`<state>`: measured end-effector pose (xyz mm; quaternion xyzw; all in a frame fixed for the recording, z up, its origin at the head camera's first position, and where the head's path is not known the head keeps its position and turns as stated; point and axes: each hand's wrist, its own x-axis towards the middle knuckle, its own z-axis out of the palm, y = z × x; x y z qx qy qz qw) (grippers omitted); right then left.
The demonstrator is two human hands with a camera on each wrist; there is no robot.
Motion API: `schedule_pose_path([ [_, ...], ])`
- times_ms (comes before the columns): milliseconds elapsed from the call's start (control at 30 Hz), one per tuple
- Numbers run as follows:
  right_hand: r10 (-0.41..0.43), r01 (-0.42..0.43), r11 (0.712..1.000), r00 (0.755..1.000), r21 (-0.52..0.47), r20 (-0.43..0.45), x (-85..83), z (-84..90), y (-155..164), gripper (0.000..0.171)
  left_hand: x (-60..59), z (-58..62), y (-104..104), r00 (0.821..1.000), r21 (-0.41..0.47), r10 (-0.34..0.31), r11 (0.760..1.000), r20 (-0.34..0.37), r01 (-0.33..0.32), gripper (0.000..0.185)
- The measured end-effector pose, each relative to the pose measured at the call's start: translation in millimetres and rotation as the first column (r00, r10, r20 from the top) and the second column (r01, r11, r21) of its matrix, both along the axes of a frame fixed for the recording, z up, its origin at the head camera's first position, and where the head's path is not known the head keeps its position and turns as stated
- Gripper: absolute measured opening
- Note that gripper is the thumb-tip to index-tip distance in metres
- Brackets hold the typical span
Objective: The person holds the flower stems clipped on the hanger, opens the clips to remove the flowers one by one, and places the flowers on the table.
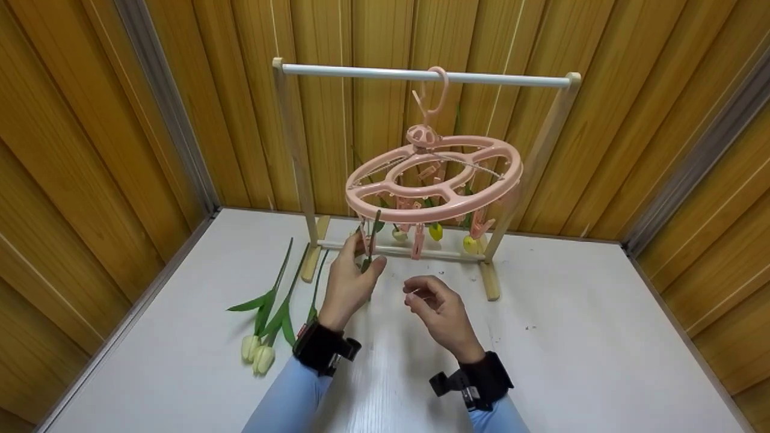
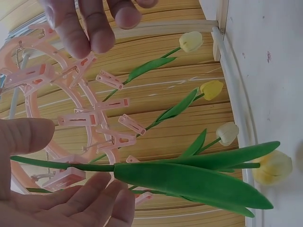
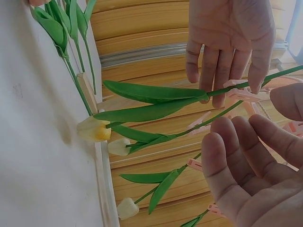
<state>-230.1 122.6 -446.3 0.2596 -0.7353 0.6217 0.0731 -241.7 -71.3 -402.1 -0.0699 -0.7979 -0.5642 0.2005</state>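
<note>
My left hand [image 1: 350,285] is at the left side of a round pink clip hanger [image 1: 391,214]. In the left wrist view its fingers [image 2: 97,201] lie behind the stem of a pale-yellow artificial tulip [image 2: 194,178], and the thumb stands apart from it. A pink clip [image 3: 242,94] sits at that stem, bloom downward; whether it grips the stem is hard to tell. To the right, my right hand [image 1: 444,313] is raised below the hanger, fingers loosely bent and holding nothing. Other tulips, such as a yellow one [image 1: 435,231], hang from clips behind.
The hanger hooks over the white bar [image 1: 361,71] of a wooden-legged rack [image 1: 293,138]. White tulips [image 1: 263,359] lie on the white table [image 1: 571,349] at the left, partly beside my left forearm. Wood-patterned walls [image 1: 373,36] enclose the table's back and sides.
</note>
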Motion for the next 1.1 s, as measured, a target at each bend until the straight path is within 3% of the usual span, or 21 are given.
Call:
schedule_pose_path([
  [467,-0.019,0.019,1.000,1.000,0.000,-0.004,-0.6,2.4,2,0.021,0.9,-1.0,7,0.998,0.031,-0.053,0.998,-0.030,0.054,0.039],
  [1100,-0.083,0.081,0.996,0.995,-0.036,-0.062,0.1,8.0,1,0.019,17.0,3.6,16,0.984,0.037,-0.152,0.987,-0.088,0.156,0.040],
])
